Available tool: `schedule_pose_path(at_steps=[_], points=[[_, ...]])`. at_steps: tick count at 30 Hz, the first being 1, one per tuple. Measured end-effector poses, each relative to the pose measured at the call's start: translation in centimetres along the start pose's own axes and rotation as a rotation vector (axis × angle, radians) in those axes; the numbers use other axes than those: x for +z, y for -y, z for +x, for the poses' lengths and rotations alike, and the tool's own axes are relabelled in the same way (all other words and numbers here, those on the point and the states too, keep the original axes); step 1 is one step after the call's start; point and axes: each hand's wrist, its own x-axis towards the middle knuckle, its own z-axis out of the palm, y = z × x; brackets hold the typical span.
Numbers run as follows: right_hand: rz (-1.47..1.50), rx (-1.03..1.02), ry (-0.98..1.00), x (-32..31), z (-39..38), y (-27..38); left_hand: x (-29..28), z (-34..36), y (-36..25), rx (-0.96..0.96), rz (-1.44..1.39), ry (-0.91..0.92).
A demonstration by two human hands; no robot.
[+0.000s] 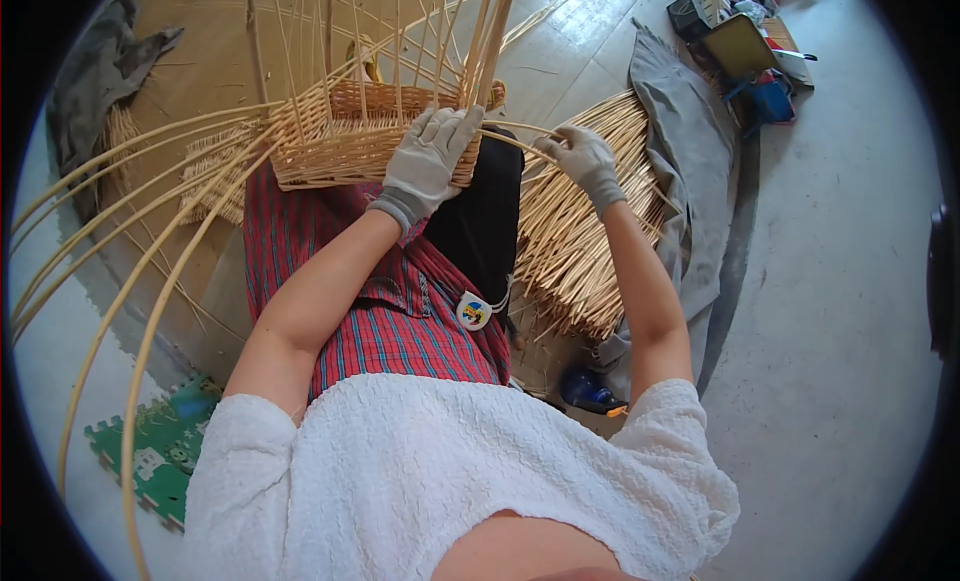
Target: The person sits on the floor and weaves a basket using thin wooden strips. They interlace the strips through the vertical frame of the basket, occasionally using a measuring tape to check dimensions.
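On my lap rests a partly woven wicker basket [335, 159], its upright stakes rising from the woven wall. My left hand [425, 161], in a pale work glove with a grey cuff, is wrapped over the basket's right corner near a thick upright stake [497, 41]. Off to the right, my gloved right hand [585, 159] pinches willow rods [515, 139] that run out from that corner. Long loose rods [150, 246] fan out from the basket's left end, curving toward me. My left palm and what lies under it are hidden.
A large bundle of cut willow rods [585, 231] lies right of my knees, beside a grey cloth [690, 171]. Farther right is a blue container [768, 103] among boxes. A woven piece [215, 171] and a green foam mat [160, 446] lie on the left.
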Motion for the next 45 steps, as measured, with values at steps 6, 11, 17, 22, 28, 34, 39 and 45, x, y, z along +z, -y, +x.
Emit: schedule_pose_path(at_steps=[6, 11, 17, 22, 28, 34, 39, 45], points=[[-0.525, -0.989, -0.222, -8.9, -5.1, 8.8, 0.8, 0.1, -0.7, -0.062, 0.126, 0.04], [-0.376, -1.673, -0.359, -7.6, -1.2, 19.9, 9.3, -1.8, 3.1, -0.065, 0.092, -0.54], [0.427, -0.327, -0.43, -2.1, 2.1, 13.1, -1.2, -2.0, 5.0, -0.779, -1.616, -0.362], [0.366, -0.035, 0.069, 0.1, 0.7, 13.4, -2.4, -2.7, 9.3, -0.798, -1.691, -0.319], [0.624, -0.043, 0.154, 0.9, 2.2, 12.0, -7.7, 1.1, 7.9, -0.621, -1.469, -0.163], [0.477, 0.067, 0.269, -0.9, 2.4, 13.4, -7.7, 3.8, 8.0, -0.509, -1.504, -0.087], [0.47, 0.051, -0.014, 0.3, 1.5, 15.1, -6.1, 13.7, 4.3, -0.287, -1.024, -0.044], [0.303, 0.187, -0.303, 4.3, 1.7, 15.6, -2.2, 17.8, 4.6, -0.493, -1.218, -0.214]])
